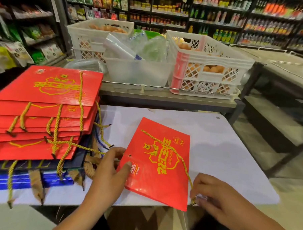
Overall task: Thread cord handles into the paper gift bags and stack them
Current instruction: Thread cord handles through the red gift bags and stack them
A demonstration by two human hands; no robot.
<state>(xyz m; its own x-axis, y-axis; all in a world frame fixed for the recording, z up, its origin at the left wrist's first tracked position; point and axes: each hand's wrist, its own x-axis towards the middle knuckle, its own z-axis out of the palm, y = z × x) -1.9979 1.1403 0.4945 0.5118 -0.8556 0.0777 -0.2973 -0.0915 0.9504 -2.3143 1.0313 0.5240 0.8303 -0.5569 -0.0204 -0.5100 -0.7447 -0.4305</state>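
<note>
left hand (110,167) grips red bag (160,176) – right hand (211,194) pinches gold cord (181,159) at its corner.

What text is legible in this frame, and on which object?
Red gift bag held by the left hand: large yellow Chinese characters and a small white logo patch, too blurred to read.
Red bag on top of the stack: the same yellow characters, also blurred.
Dark blue bag under the stack: large serif letters, partly covered, not readable.
Shelf goods: labels too small to read.
</note>
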